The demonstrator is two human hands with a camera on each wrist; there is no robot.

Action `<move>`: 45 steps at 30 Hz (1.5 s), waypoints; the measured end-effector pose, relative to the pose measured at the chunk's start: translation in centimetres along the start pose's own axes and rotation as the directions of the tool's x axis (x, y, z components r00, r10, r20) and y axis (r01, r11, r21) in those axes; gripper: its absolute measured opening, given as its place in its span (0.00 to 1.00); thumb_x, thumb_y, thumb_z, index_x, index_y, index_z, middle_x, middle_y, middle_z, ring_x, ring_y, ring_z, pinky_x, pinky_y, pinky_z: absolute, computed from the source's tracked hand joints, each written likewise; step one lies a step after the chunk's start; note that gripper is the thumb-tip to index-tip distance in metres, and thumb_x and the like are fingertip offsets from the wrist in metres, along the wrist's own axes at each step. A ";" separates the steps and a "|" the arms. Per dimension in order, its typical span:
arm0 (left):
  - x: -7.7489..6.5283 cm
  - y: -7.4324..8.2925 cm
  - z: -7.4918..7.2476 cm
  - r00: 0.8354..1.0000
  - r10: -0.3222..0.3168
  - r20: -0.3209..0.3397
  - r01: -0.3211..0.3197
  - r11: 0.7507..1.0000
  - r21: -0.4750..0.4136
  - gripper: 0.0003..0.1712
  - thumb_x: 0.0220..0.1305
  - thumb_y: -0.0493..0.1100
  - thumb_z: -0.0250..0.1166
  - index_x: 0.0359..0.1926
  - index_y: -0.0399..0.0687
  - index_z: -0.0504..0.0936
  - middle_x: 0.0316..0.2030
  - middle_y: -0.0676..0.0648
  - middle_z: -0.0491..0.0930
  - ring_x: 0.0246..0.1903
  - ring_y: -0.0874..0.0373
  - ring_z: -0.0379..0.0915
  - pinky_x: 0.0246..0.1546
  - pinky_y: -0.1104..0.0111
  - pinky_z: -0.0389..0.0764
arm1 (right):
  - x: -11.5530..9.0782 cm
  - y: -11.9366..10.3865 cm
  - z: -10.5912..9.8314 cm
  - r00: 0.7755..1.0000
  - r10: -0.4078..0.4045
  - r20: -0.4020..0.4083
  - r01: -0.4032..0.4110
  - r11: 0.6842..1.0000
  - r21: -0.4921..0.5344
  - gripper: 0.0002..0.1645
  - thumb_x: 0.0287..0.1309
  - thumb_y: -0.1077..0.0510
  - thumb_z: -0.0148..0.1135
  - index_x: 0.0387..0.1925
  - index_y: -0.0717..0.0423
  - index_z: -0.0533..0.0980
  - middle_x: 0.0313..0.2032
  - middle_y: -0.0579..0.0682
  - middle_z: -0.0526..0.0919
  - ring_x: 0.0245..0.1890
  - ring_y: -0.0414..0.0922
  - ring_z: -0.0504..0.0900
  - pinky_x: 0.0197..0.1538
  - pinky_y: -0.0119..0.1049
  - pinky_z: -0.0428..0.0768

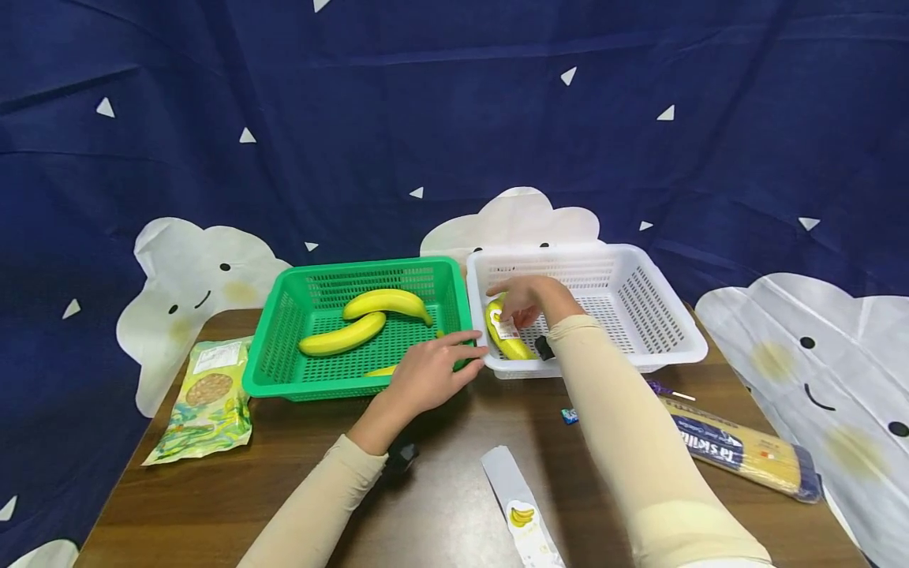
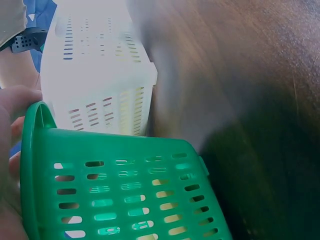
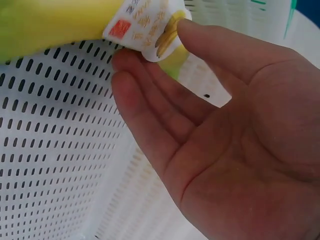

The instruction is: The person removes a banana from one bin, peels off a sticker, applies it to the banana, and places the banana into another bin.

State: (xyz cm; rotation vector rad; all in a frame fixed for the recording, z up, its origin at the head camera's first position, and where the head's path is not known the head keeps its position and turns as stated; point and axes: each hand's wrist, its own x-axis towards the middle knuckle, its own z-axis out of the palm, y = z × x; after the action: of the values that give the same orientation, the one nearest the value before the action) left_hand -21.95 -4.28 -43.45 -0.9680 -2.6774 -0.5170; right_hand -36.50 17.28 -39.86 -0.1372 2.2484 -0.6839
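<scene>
In the head view my left hand [image 1: 428, 372] rests at the near right corner of the green basket [image 1: 305, 388], its fingers reaching toward the white basket [image 1: 660, 361]. The left wrist view shows fingers [image 2: 22, 100] touching the green rim. My right hand [image 1: 529, 298] is inside the white basket, over a yellow banana [image 1: 513, 345] with a white paper label [image 3: 145, 25]. In the right wrist view, the thumb touches the label's edge and the loosely extended fingers lie beside it. Two bananas, one [image 1: 387, 301] behind another [image 1: 341, 339], lie in the green basket; a third [image 1: 381, 371] is partly hidden.
A green-yellow packet [image 1: 206, 402] lies left of the green basket. A white paper strip with a banana picture [image 1: 521, 513] lies in front. On the right are a spaghetti pack [image 1: 746, 450], a purple-wrapped lollipop [image 1: 660, 387] and a small blue wrapper [image 1: 570, 416].
</scene>
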 end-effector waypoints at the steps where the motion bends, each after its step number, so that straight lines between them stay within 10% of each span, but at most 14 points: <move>1: 0.0 0.0 0.0 1.000 0.002 -0.001 -0.002 1.000 0.000 0.18 0.69 0.57 0.56 0.55 0.66 0.83 0.60 0.60 0.73 0.43 0.61 0.79 0.21 0.74 0.70 | 0.0 0.0 0.0 1.000 0.000 -0.003 0.000 1.000 0.004 0.45 0.59 0.65 0.62 0.74 0.45 0.54 0.45 0.60 0.76 0.42 0.54 0.79 0.48 0.44 0.79; 7: 0.1 0.2 0.0 1.000 0.002 -0.006 -0.002 1.000 0.000 0.18 0.69 0.57 0.55 0.55 0.67 0.82 0.60 0.60 0.73 0.43 0.61 0.79 0.22 0.74 0.71 | -0.5 0.2 -0.1 1.000 0.008 0.007 -0.008 0.999 0.047 0.46 0.57 0.67 0.63 0.73 0.54 0.53 0.50 0.61 0.73 0.44 0.54 0.79 0.47 0.43 0.79; 16: -0.1 0.1 0.0 1.000 0.007 -0.021 -0.007 1.000 0.007 0.17 0.69 0.57 0.56 0.54 0.66 0.83 0.59 0.60 0.74 0.40 0.61 0.80 0.20 0.74 0.70 | -1.8 0.1 0.2 0.988 0.094 0.121 -0.102 0.993 0.060 0.18 0.60 0.64 0.60 0.50 0.71 0.73 0.46 0.64 0.80 0.47 0.56 0.80 0.52 0.45 0.77; 33: 0.0 -0.1 -0.2 1.000 0.005 -0.005 -0.005 1.000 0.000 0.18 0.69 0.57 0.56 0.54 0.66 0.83 0.59 0.60 0.74 0.38 0.60 0.79 0.19 0.75 0.68 | -1.0 0.3 0.1 0.990 0.078 0.120 -0.099 0.979 0.180 0.47 0.56 0.72 0.59 0.72 0.63 0.48 0.54 0.64 0.69 0.46 0.58 0.80 0.51 0.48 0.77; 45: 0.1 0.0 -0.2 1.000 -0.001 0.000 0.001 1.000 -0.020 0.17 0.68 0.56 0.58 0.55 0.65 0.83 0.59 0.60 0.74 0.42 0.60 0.79 0.20 0.74 0.70 | -2.7 0.2 -1.0 0.998 -0.047 0.040 0.045 0.998 0.033 0.40 0.66 0.60 0.53 0.73 0.64 0.48 0.52 0.67 0.74 0.49 0.59 0.79 0.50 0.48 0.78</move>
State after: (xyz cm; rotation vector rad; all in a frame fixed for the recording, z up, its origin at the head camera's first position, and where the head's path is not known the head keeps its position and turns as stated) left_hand -21.98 -4.33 -43.21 -0.9716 -2.6780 -0.5450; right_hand -35.26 18.67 -37.68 -0.1856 2.2002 -0.7354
